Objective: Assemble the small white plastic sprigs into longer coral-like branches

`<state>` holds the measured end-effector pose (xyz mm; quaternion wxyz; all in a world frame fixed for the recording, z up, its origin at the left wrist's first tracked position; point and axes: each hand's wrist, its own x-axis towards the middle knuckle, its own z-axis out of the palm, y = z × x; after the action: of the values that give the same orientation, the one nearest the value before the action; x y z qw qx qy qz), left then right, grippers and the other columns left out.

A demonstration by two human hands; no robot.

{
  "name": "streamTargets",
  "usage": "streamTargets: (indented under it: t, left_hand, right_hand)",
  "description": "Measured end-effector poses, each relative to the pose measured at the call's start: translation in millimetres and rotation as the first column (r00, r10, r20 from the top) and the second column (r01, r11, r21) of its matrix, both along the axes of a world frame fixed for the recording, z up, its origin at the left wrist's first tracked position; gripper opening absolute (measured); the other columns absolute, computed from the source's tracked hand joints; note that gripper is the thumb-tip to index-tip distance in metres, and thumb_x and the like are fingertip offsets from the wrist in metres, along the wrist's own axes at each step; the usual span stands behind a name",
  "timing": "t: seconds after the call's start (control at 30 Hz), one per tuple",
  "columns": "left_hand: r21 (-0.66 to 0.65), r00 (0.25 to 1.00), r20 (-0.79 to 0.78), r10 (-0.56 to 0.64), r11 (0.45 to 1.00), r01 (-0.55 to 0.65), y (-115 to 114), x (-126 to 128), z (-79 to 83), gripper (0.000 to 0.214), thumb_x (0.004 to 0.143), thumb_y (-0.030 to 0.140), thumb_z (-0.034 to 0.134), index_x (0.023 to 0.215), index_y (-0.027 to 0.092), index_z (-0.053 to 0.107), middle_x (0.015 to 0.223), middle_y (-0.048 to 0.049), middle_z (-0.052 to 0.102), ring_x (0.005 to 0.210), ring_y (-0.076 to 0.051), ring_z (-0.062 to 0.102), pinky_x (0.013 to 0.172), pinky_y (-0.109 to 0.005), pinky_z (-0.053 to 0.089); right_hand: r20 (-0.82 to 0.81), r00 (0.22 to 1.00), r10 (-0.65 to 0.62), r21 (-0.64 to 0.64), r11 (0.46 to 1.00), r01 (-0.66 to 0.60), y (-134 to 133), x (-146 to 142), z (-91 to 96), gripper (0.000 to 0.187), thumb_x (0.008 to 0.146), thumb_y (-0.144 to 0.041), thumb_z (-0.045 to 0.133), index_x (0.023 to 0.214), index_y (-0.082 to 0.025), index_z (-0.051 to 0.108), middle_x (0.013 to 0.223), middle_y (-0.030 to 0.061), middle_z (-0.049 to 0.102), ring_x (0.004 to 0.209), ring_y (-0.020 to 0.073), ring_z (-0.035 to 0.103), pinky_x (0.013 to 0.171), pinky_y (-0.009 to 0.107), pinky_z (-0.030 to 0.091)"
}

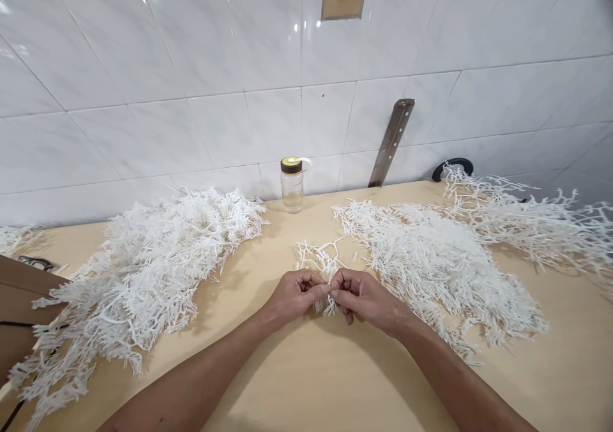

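Observation:
My left hand (294,295) and my right hand (361,298) meet at the middle of the wooden table (316,374), both with fingers curled and pinched on one white plastic branched piece (320,261). The piece fans out away from me just beyond my knuckles. A big heap of the same white pieces (143,279) lies to the left. Another heap (431,266) lies to the right, close to my right hand.
A small clear jar with a dark lid (292,184) stands at the back by the tiled wall. A metal bar (390,143) leans on the wall. More white pieces (536,221) spread at the far right. A brown box (22,304) sits at the left edge.

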<state>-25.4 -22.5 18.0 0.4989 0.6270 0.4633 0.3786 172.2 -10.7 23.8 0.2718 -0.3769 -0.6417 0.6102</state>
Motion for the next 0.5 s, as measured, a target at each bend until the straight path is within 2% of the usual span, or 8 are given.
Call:
streamTargets:
  t: [0.1, 0.27, 0.5]
  left_hand:
    - [-0.077, 0.999, 0.042, 0.013, 0.997, -0.01, 1, -1, 1.6, 0.041, 0.076, 0.053, 0.071, 0.077, 0.013, 0.07, 0.067, -0.0029, 0.06, 0.06, -0.012, 0.052, 0.055, -0.023, 0.041]
    - [-0.155, 0.999, -0.026, -0.037, 0.987, 0.033, 2, -1, 7.7, 0.044, 0.078, 0.056, 0.065, 0.066, 0.013, 0.067, 0.053, 0.0019, 0.05, 0.049, -0.009, 0.043, 0.046, -0.021, 0.033]
    - [-0.269, 0.991, 0.013, -0.13, 0.954, 0.129, 5, -5, 12.9, 0.041, 0.08, 0.053, 0.064, 0.077, 0.014, 0.072, 0.049, 0.0036, 0.048, 0.046, -0.008, 0.042, 0.044, -0.021, 0.032]
  right_hand:
    - [0.029, 1.0, -0.011, 0.025, 1.0, 0.01, 0, -1, 3.6, 0.024, 0.087, -0.04, 0.065, 0.081, -0.018, 0.056, 0.063, -0.0043, 0.056, 0.049, 0.0089, 0.054, 0.047, 0.021, 0.039]
    - [0.037, 0.999, -0.023, 0.001, 1.0, 0.023, 3, -2, -1.0, 0.029, 0.085, -0.044, 0.067, 0.082, -0.018, 0.056, 0.061, -0.0039, 0.058, 0.048, 0.0092, 0.054, 0.047, 0.022, 0.041]
    - [0.058, 0.998, -0.032, -0.065, 0.997, 0.036, 6, -1, -7.5, 0.026, 0.085, -0.042, 0.068, 0.086, -0.017, 0.061, 0.064, -0.0035, 0.058, 0.052, 0.0105, 0.058, 0.051, 0.024, 0.047]
